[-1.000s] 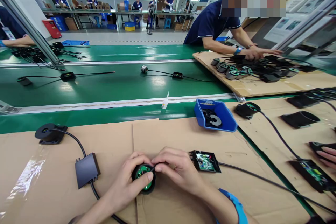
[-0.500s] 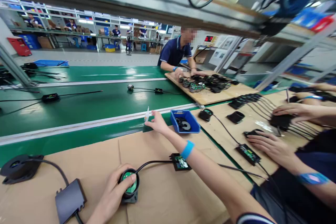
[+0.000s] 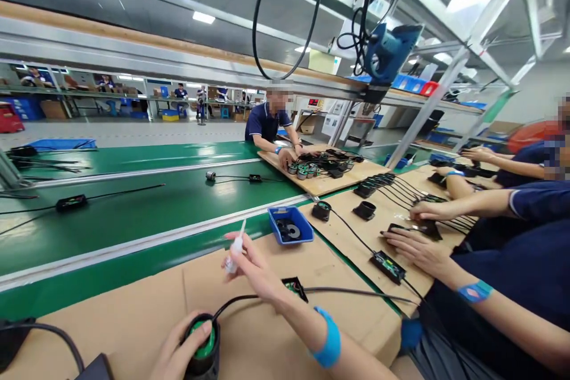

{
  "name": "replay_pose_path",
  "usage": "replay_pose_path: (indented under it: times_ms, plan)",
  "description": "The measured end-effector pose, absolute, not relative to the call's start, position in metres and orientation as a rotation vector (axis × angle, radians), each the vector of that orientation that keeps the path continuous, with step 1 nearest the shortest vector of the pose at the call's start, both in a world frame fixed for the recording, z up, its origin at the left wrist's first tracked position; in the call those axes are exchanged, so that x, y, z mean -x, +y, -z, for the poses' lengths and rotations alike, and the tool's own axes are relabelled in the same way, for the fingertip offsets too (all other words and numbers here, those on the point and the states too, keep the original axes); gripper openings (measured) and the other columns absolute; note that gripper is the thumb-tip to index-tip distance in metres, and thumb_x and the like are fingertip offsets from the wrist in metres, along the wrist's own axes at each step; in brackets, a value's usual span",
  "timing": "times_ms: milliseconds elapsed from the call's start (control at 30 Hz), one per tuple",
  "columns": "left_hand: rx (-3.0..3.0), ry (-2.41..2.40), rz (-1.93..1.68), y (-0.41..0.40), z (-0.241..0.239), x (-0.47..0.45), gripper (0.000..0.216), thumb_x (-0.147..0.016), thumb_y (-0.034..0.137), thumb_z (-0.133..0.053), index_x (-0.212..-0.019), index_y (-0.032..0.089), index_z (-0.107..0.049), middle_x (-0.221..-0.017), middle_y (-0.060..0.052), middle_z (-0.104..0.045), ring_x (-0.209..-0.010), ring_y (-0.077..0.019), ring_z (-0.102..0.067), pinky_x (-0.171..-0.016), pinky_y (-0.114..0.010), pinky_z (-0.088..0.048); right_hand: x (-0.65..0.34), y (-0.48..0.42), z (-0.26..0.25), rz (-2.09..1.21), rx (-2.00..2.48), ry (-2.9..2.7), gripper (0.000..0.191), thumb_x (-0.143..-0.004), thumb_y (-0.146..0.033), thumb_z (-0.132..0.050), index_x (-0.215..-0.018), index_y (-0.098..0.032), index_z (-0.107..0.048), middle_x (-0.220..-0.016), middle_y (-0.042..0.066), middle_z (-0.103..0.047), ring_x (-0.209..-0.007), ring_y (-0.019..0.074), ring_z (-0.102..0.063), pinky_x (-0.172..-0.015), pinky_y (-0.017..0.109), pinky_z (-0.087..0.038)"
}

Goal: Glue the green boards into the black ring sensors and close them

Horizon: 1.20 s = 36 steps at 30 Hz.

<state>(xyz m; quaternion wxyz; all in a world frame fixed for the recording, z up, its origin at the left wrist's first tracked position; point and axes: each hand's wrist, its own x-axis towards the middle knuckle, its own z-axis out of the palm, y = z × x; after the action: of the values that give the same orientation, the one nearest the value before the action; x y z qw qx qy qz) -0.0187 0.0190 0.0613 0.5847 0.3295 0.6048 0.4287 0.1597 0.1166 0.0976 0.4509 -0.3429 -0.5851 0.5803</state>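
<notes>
The left hand (image 3: 176, 357) curls around the round black part (image 3: 202, 349), bracing it green face up on the desk (image 3: 133, 320); the right hand (image 3: 256, 270) pinches a small white bottle (image 3: 233, 254), nozzle upward, in the air beyond the part

The person's left hand (image 3: 176, 355) is gripping a round black part (image 3: 203, 349) with a green board in its top, standing on the cardboard sheet (image 3: 133, 320) at the near edge. The right hand (image 3: 256, 270) is holding a small white bottle (image 3: 234, 249) above the cardboard, nozzle pointing up. A black cable (image 3: 231, 300) is running from the part towards an open black box (image 3: 294, 288). A blue bin (image 3: 289, 224) is sitting farther off, beside the green belt (image 3: 133, 214). On the right, a co-worker's hand (image 3: 416, 250) is resting near a similar box.
</notes>
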Motion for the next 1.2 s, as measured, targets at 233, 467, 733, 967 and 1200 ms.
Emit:
replay_pose_path:
  times_ms: [233, 467, 733, 967, 1200]
  plan:
    - [-0.674, 1.333, -0.935, 0.015, -0.073, 0.018, 0.068, -0.058, 0.061, -0.080, -0.108, 0.016, -0.070, -0.105, -0.012, -0.074, -0.087, -0.0312, -0.070, -0.067, -0.035, -0.056, -0.194, 0.059, -0.072, -1.750, 0.708, -1.295, 0.053, -0.069, -0.052, -0.083, -0.103, -0.019, -0.059, -0.078, 0.001, -0.061, -0.073, 0.0147, -0.063, -0.068, 0.029, -0.050]
    - [-0.849, 1.382, -0.980, 0.012, -0.078, 0.018, 0.059, -0.064, 0.062, -0.074, -0.104, 0.019, -0.070, -0.113, -0.008, -0.070, -0.099, -0.0280, -0.065, -0.078, -0.031, -0.052, -0.215, 0.063, -0.080, -1.667, 0.682, -1.186, 0.037, -0.080, -0.048, -0.076, -0.102, -0.020, -0.067, -0.088, 0.004, -0.064, -0.079, 0.0152, -0.063, -0.067, 0.027, -0.049]
    - [-1.372, 1.284, -0.900, 0.018, -0.095, 0.021, 0.026, -0.079, 0.039, -0.060, -0.094, 0.019, -0.068, -0.099, -0.007, -0.069, -0.096, -0.0255, -0.061, -0.090, -0.034, -0.046, -0.195, 0.061, -0.074, -1.976, 0.647, -1.055, 0.039, -0.081, -0.048, -0.075, -0.112, -0.024, -0.071, -0.086, 0.002, -0.056, -0.064, 0.0095, -0.051, -0.055, 0.023, -0.042]
    - [-1.557, 1.320, -0.877, 0.014, -0.092, 0.019, 0.023, -0.084, 0.027, -0.053, -0.102, 0.020, -0.065, -0.107, -0.009, -0.063, -0.105, -0.0248, -0.058, -0.096, -0.036, -0.043, -0.180, 0.070, -0.066, -1.978, 0.656, -1.071, 0.039, -0.080, -0.047, -0.075, -0.110, -0.023, -0.073, -0.082, 0.001, -0.057, -0.061, 0.0106, -0.050, -0.069, 0.031, -0.041]
    - [-1.629, 1.431, -0.833, 0.012, -0.095, 0.016, 0.021, -0.081, 0.017, -0.050, -0.097, 0.020, -0.065, -0.104, -0.008, -0.059, -0.102, -0.0247, -0.058, -0.094, -0.038, -0.044, -0.196, 0.058, -0.075, -1.975, 0.813, -0.824, 0.042, -0.075, -0.048, -0.077, -0.107, -0.020, -0.075, -0.083, 0.004, -0.052, -0.056, 0.0082, -0.036, -0.048, 0.022, -0.031]
